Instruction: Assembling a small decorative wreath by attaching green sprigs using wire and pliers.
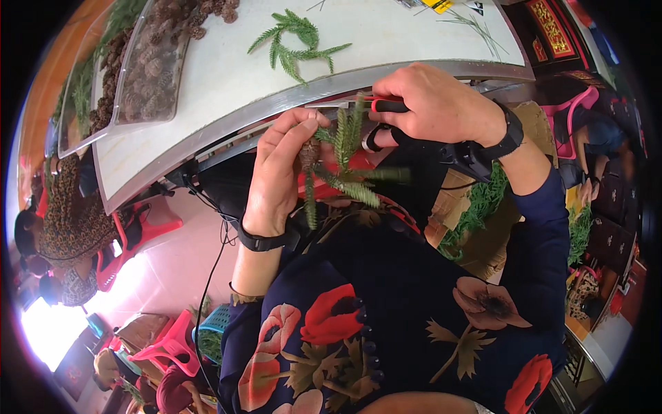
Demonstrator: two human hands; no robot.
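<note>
My left hand is closed around a pine cone at the table's near edge, thumb and fingers pinched at its top. Green artificial pine sprigs spread out beside and below the cone. To the right, my right hand is wrapped around a hand tool with red and black handles, perhaps pliers or cutters. Its working end points toward the sprigs, and its jaws are hard to make out. A curled green pine sprig lies on the white tabletop beyond my hands.
Clear plastic trays of pine cones stand at the table's left. Thin green stems lie at the far right. Beside my right arm is a cardboard box with greenery. Other people sit nearby around pink chairs.
</note>
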